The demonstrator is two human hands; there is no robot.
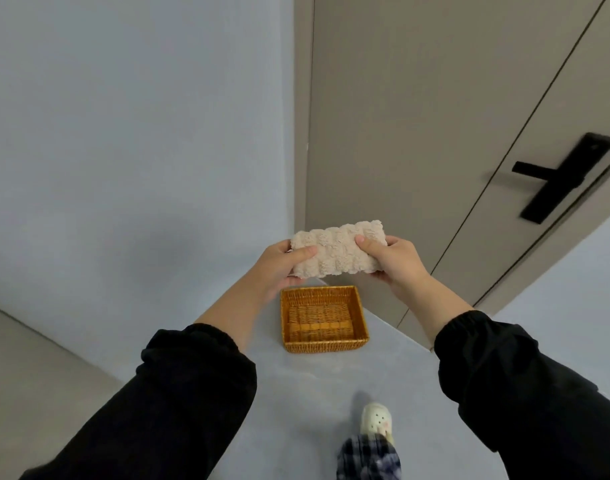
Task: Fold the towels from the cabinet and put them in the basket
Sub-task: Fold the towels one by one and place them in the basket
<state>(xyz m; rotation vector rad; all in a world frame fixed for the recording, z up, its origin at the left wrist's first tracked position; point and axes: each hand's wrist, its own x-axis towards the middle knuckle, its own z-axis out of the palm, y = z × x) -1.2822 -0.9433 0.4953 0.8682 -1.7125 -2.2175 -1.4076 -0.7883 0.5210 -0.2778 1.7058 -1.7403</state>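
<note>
- The beige towel [338, 251] looks folded into a thick, compact rectangle, so the folding of this one appears done.
- The wicker basket [326, 345] sits on the floor [307, 410] with nothing inside it. By my reckoning this is the first towel to go in, and the placing is not yet done.
- The towel is held level in the air, above the basket's far edge and clear of it.
- The left hand [279, 268] grips the towel's left end, thumb on top and fingers beneath.
- The right hand [397, 261] grips the right end the same way, both arms stretched forward.
</note>
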